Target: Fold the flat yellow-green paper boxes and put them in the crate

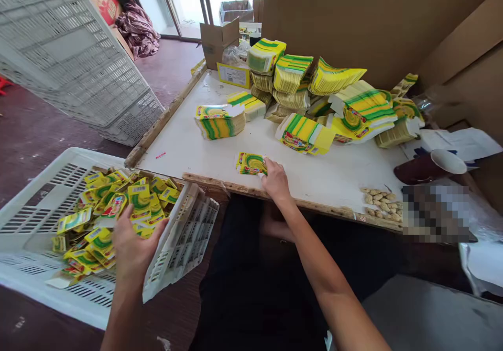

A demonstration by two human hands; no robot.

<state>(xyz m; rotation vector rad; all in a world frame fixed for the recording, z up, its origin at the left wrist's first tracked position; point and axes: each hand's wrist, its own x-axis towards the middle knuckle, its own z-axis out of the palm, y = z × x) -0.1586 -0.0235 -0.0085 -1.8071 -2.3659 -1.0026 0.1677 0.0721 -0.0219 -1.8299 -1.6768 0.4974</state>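
My left hand (pixel 135 241) is over a white plastic crate (pixel 39 183) at the left, with thumb and fingers spread apart. Beneath and around it lie many small yellow-and-green printed cartons (pixel 139 196), heaped in the crate. One carton with a red logo (pixel 115 205) is close to the left fingertips; whether they touch is unclear. At the front edge of the white table, my right hand (pixel 276 181) grips the right end of a small pile of flat yellow-green cartons (pixel 249 163). Its fingertips are partly hidden.
Bundled flat cartons (pixel 220 123) stand on the table (pixel 176 146), with more stacks (pixel 293 73) behind. Peanuts (pixel 381 203) and a dark red cup (pixel 424 167) are at the right. A wooden strip (pixel 314 207) edges the table. Stacked crates (pixel 78 52) lean at the left.
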